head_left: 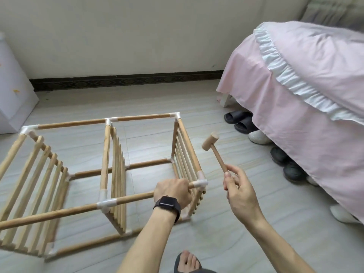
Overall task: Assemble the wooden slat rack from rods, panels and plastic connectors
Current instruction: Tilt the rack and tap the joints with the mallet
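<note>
Rack [107,202]: on floor [236,233], 3 slat panels [117,174] upright.
Left hand [171,194]: fingers curled round top rod [134,197] beside corner connector [201,183].
Right hand [240,190]: fingers pinching mallet [216,154] handle.

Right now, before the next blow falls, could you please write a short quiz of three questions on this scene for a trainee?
1. True or false: the right hand holds the wooden mallet by the lower end of its handle.
2. What does the left hand grip?
A) the near top rod, close to the corner connector
B) a single slat
C) the head of the mallet
3. How many slat panels stand upright in the rack?

Key: 1 true; 2 A; 3 three.
</note>
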`<state>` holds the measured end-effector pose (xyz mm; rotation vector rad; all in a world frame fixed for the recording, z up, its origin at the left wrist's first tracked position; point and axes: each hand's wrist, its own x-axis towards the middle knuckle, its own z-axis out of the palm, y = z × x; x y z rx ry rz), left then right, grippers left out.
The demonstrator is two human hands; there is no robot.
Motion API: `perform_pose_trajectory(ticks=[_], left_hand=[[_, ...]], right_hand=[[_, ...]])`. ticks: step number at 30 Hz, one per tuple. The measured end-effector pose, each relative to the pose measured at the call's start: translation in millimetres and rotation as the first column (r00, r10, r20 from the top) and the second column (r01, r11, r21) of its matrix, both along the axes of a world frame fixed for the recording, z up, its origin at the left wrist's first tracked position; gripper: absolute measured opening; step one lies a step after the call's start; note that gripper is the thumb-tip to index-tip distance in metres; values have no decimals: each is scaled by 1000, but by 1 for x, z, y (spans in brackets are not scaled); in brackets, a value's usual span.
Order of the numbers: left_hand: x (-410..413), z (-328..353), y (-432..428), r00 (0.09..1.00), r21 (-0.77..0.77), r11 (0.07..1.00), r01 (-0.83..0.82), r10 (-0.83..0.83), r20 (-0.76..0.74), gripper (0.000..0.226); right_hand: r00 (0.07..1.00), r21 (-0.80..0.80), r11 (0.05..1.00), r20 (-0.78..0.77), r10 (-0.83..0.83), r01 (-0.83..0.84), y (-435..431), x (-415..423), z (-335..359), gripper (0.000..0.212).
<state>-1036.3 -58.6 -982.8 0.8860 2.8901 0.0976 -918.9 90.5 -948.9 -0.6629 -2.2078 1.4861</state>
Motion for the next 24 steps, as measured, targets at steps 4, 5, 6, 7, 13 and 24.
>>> perform_pose_trajectory(ticks=[4, 5, 6, 7, 13, 24], left_hand=[[2, 2, 6, 999, -9, 999, -42, 42, 9, 24], [3, 2, 5, 999, -5, 999, -42, 42, 9, 24], [3, 2, 4, 999, -2, 999, -39, 39, 9, 22], [4, 3, 3, 999, 0, 999, -34, 34, 11, 20], [4, 5, 1, 1000, -14, 1000, -20, 21, 20, 18], [3, 3, -10, 1000, -20, 999, -27, 28, 13, 19]], right_hand=[[980, 278, 956, 193, 39, -93, -4, 33, -4, 26], [979, 339, 935, 201, 37, -105, -7, 40, -4, 29], [983, 389, 916, 180, 26, -96, -10, 46, -3, 31], [992, 422, 905, 125, 7, -59, -13, 51, -3, 31], [984, 431, 896, 175, 31, -105, -23, 66, -10, 50], [995, 426, 904, 98, 0, -42, -25, 79, -24, 49]])
